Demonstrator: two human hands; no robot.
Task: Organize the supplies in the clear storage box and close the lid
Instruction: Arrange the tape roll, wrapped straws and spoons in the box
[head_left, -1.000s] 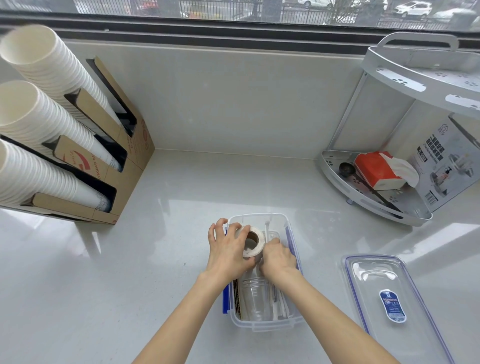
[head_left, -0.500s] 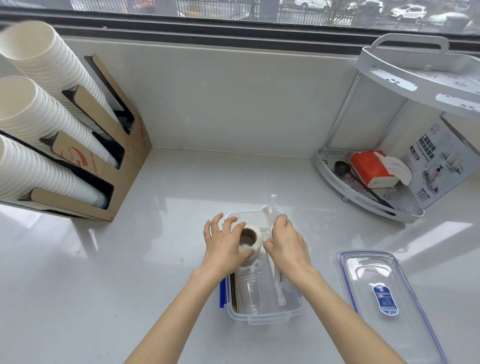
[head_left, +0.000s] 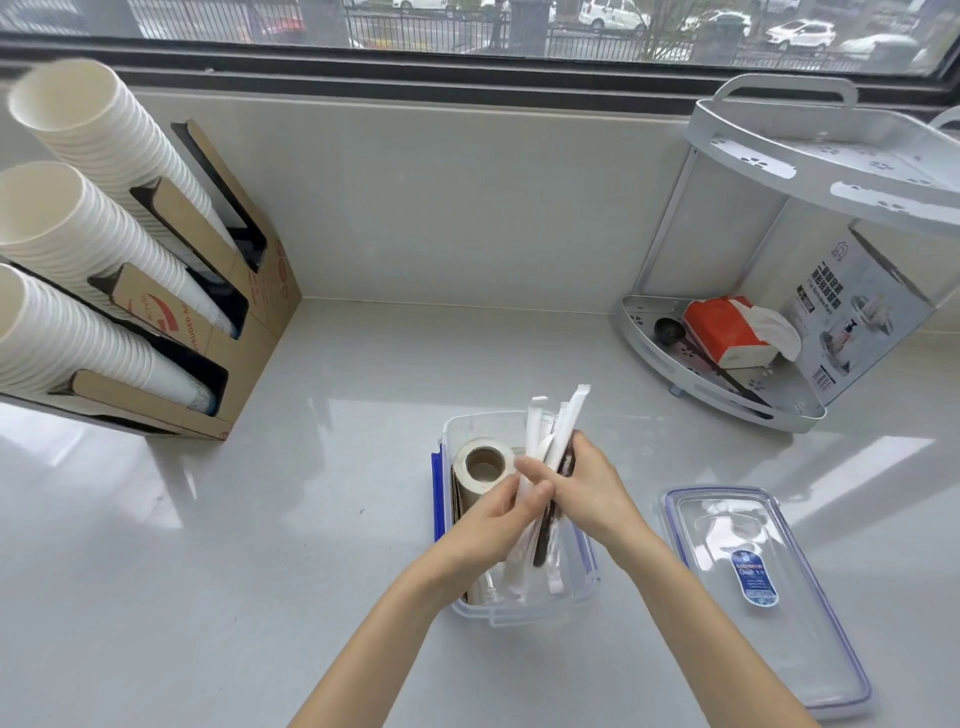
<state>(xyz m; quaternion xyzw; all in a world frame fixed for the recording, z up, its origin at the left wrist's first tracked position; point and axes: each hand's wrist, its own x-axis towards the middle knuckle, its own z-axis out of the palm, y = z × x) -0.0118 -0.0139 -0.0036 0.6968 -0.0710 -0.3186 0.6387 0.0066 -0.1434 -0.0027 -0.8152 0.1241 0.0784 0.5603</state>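
The right hand (head_left: 587, 493) is closed around a bundle of wrapped straws (head_left: 550, 441), with a dark stick or two among them. The bundle's long axis runs from near to far, tilted up at the far end, so its tips rise beyond the fist while its near ends dip below it into the clear box (head_left: 524, 610). The left hand (head_left: 493, 525) pinches the same bundle loosely from the left, just under the right hand's grip. A tape roll (head_left: 485, 465) stands in the box just left of both hands. The lid (head_left: 841, 670) lies flat, well apart to the right, so the right hand is nearer to it. The bundle probably has to be laid down lengthways next.
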